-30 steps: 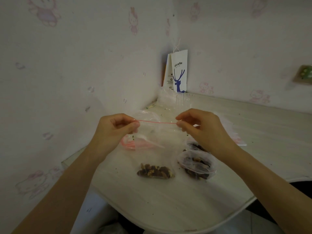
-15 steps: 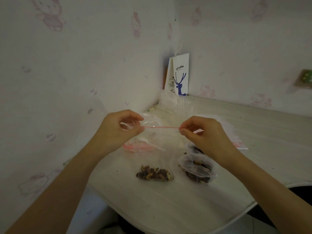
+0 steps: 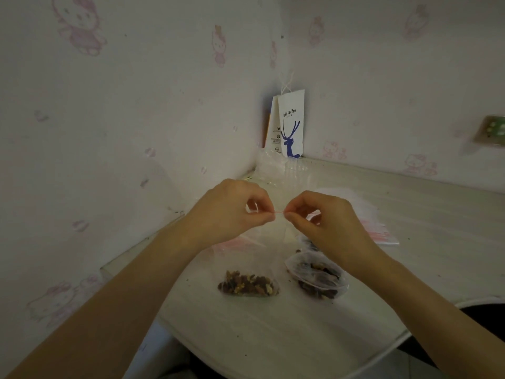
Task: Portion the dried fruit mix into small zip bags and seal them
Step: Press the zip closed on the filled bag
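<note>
Red plastic, the thin zip strip (image 3: 278, 212) of a small zip bag (image 3: 270, 239), runs as a short taut line between two hands raised above the table (image 3: 273, 337). The left hand (image 3: 232, 212) pinches one end of the strip between thumb and forefinger, its other fingers curled; the right hand (image 3: 322, 220) pinches the other end the same way, and the two sets of fingertips are close together with only a sliver of strip showing between them. The bag's clear film hangs down from the strip, hard to trace, toward a portion of dried fruit mix (image 3: 248, 286) that lies on the table below the hands, brown and tan pieces packed in a low row. Just to the right of it, under the right wrist, sits an open clear pouch (image 3: 317, 280) holding more of the dark fruit. A pile of empty zip bags (image 3: 379, 231) with pink strips lies further right on the table, and more pink-striped plastic (image 3: 235, 243) shows beneath the left hand. In the corner, crumpled clear plastic (image 3: 281, 170) lies in front of a white paper bag (image 3: 291, 124) printed with a blue deer, leaning against wallpaper with pale pink cartoon figures.
</note>
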